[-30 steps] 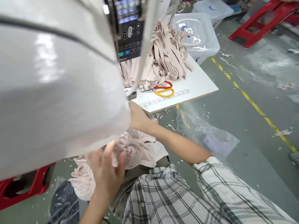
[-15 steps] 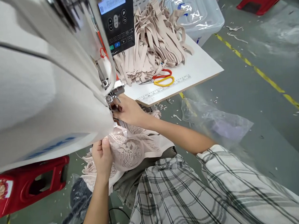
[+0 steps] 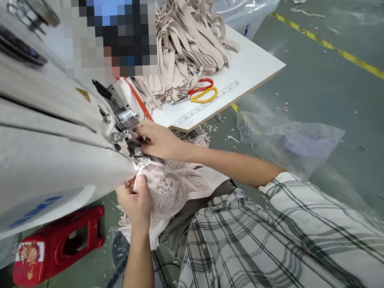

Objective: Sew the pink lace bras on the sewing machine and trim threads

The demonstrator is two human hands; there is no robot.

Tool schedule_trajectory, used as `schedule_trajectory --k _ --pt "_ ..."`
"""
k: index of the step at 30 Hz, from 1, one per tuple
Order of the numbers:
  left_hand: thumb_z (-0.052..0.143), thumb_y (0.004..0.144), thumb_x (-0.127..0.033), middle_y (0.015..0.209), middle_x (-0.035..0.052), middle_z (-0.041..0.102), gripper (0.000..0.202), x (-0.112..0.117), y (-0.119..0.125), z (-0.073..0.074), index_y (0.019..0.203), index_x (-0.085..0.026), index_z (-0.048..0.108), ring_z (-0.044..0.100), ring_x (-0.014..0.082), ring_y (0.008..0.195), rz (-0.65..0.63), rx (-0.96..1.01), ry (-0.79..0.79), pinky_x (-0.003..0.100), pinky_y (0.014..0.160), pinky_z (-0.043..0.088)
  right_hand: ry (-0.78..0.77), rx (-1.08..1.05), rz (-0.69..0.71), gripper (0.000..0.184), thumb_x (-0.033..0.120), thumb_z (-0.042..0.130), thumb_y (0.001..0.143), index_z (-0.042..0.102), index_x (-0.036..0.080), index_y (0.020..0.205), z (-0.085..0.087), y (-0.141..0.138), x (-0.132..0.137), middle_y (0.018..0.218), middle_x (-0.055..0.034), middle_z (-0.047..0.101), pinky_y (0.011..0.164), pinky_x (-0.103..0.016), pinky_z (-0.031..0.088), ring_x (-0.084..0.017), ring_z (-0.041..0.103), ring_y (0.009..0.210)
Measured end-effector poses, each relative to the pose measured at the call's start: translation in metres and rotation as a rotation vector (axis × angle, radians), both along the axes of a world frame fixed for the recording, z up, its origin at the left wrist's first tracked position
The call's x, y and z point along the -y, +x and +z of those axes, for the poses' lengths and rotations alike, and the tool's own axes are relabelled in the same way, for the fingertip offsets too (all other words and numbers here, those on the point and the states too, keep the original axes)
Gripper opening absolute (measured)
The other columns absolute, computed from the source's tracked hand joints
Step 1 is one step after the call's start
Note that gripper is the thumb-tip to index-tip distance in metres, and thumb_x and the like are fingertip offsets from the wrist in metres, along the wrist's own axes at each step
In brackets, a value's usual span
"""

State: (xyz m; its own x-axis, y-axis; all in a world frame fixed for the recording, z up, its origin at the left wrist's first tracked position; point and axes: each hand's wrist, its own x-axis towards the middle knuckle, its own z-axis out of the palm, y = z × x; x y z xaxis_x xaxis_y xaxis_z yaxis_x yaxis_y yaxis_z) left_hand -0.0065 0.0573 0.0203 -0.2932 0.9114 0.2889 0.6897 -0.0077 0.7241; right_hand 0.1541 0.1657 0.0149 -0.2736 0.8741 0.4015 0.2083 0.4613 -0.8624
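Observation:
A pale pink lace bra (image 3: 167,191) lies below the needle area of a white sewing machine (image 3: 62,166), one cup facing up. My left hand (image 3: 135,201) pinches the cup's lace edge between thumb and fingers, close to the small clamp (image 3: 143,164) under the machine head. On the other side of the needle area, my right hand (image 3: 163,140) has its fingers curled beside the metal needle parts (image 3: 127,121). Its fingertips are partly hidden behind them, so what they grip does not show.
Beige fabric straps (image 3: 193,37) are heaped on the white tabletop (image 3: 255,69), near red-and-yellow-handled scissors (image 3: 202,91) and a printed ruler scale (image 3: 206,103). A clear plastic box (image 3: 252,9) stands behind. A red stool (image 3: 62,245) and a plastic bag (image 3: 296,143) are on the floor.
The camera view has shifted, showing more of the machine's needle side. My left hand stays pinched on the lace edge, and my right hand stays by the needle parts.

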Motion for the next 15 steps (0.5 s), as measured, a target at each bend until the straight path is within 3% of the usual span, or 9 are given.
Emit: schedule_trajectory --k 10,13,15 --pt "0.066 0.077 -0.042 0.092 0.0036 0.061 0.034 0.002 0.004 0.013 0.099 -0.018 0.057 0.063 0.0193 0.084 0.015 -0.032 -0.132 0.03 0.075 0.049 0.017 -0.053 0.022 0.009 0.015 0.059 0.08 0.06 0.016 0.088 -0.006 0.003 -0.003 0.105 -0.005 0.057 0.077 -0.028 0.042 -0.016 0.054 0.09" --pt "0.062 0.082 -0.048 0.096 0.0062 0.066 0.037 0.001 -0.006 0.022 0.103 -0.017 0.06 0.063 0.0234 0.093 -0.052 -0.023 -0.284 0.033 0.081 0.049 0.007 -0.066 0.019 0.009 0.013 0.059 0.079 0.061 0.015 0.087 -0.004 0.002 -0.001 0.107 -0.0056 0.057 0.078 -0.028 0.042 -0.016 0.054 0.092" --pt "0.059 0.084 -0.055 0.091 0.0077 0.069 0.041 0.004 -0.012 0.023 0.097 -0.016 0.065 0.064 0.0265 0.094 -0.172 0.085 -0.492 0.036 0.083 0.049 -0.049 -0.074 0.023 0.006 0.015 0.06 0.08 0.061 0.015 0.085 0.0 0.005 0.003 0.108 -0.0055 0.058 0.077 -0.028 0.042 -0.014 0.054 0.087"
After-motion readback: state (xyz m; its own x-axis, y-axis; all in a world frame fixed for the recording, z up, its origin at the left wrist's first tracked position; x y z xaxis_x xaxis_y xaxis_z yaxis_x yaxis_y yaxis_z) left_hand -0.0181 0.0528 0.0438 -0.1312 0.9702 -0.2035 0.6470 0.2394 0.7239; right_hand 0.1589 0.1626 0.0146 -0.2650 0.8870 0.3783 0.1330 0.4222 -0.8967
